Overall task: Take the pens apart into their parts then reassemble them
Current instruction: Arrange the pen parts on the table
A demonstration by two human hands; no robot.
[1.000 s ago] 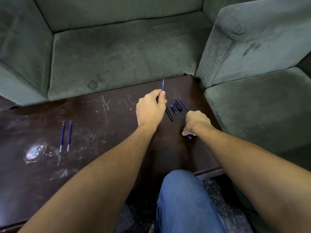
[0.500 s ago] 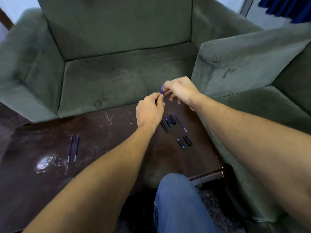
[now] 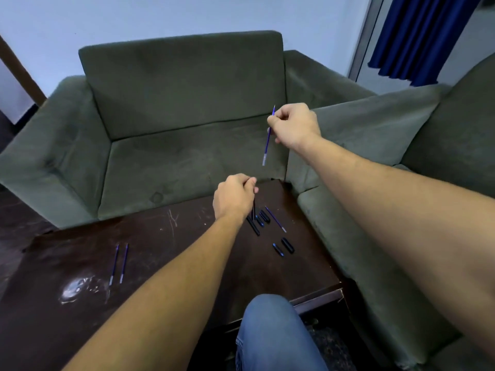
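Note:
My right hand [image 3: 293,124] is raised over the sofa seat, shut on a thin blue ink refill [image 3: 267,141] that hangs tip down. Lower, at the table's far edge, my left hand [image 3: 233,195] pinches a black pen barrel [image 3: 253,210] that points down at the table. Below it lie a black barrel [image 3: 253,226], small black and blue caps [image 3: 262,217] and another blue refill [image 3: 276,219]. Two more small parts [image 3: 283,247] lie nearer to me. Two blue refills [image 3: 119,263] rest side by side at the table's left.
The dark, scratched wooden table [image 3: 160,263] has a shiny smear [image 3: 77,289] at its left. A grey-green sofa [image 3: 182,103] stands behind it and an armchair [image 3: 375,129] at the right. My knee in jeans [image 3: 273,333] is at the near edge.
My right hand came up from the table, took the refill at my left hand and pulled it up and to the right, out of the barrel. The view tilted upward.

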